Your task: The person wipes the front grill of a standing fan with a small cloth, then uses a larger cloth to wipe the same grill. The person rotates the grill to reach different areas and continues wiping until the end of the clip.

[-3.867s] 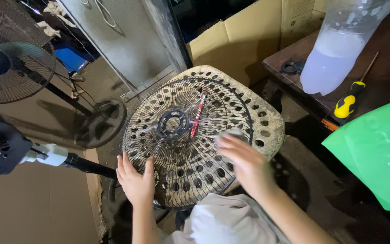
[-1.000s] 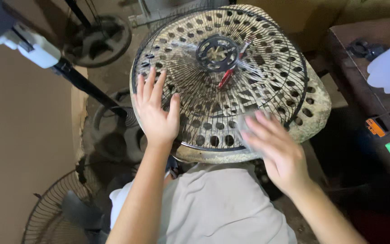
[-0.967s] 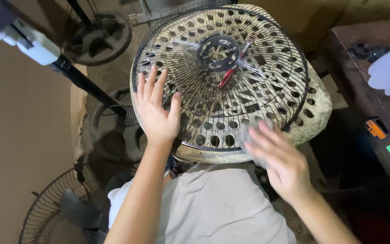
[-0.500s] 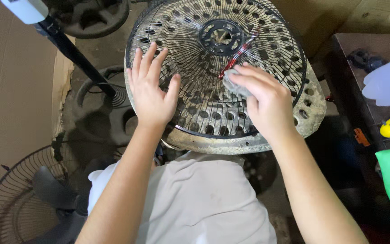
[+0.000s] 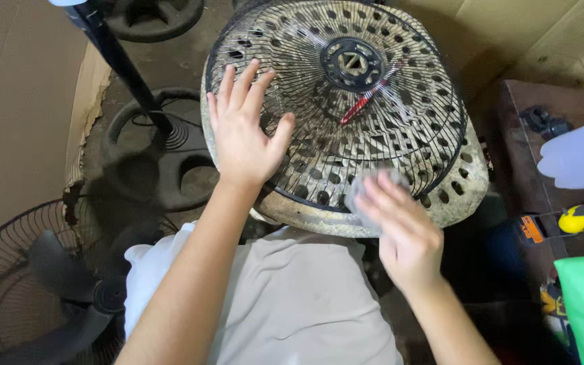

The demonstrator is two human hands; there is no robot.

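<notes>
Cluttered workshop floor surrounds a perforated stool (image 5: 464, 196) bearing the wire fan guard (image 5: 332, 94), which the open left hand (image 5: 245, 132) presses flat while the right hand (image 5: 400, 223) grips a grey cloth (image 5: 359, 199); hard wiping could slide it off.

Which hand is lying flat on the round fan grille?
The left hand, fingers spread flat on the fan grille. The right hand is blurred at the grille's near edge, on something grey.

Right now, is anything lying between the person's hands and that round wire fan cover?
Nothing blocks the left hand: it lies flat on the fan cover. The right hand holds a small grey cloth against the near edge. A red tool lies near the hub, away from both hands.
</notes>
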